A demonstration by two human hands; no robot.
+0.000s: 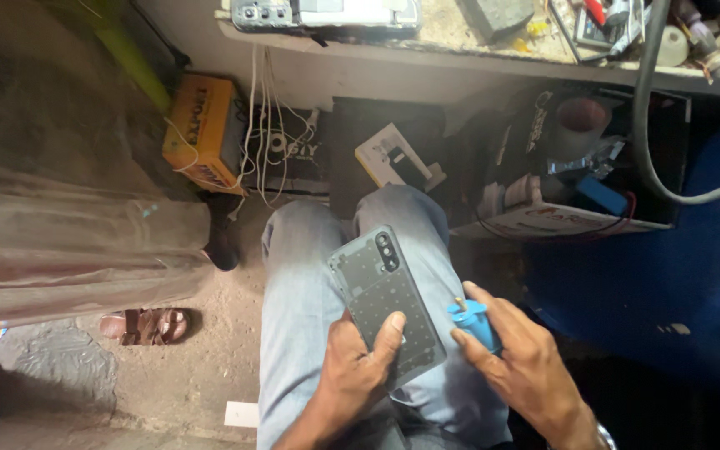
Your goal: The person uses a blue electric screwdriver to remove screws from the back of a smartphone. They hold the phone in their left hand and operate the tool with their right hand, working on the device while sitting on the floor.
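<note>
Left hand (pixel 358 367) grips smartphone (pixel 385 304); right hand (pixel 514 354) is closed on small blue bottle (pixel 472 321).
Phone is held back-up over the lap, camera end at 12 o'clock, thumb steadying it; bottle nozzle is kept at its 3 o'clock edge.

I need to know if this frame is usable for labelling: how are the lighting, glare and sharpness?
Head view: daylight is uneven, bright on the bench top, near black at lower right. The phone back cover in the left hand shows soft glare but stays legible. The blue bottle in the right hand is fairly sharp. The left edge is smeared and the view is wide-angle bent.
</note>
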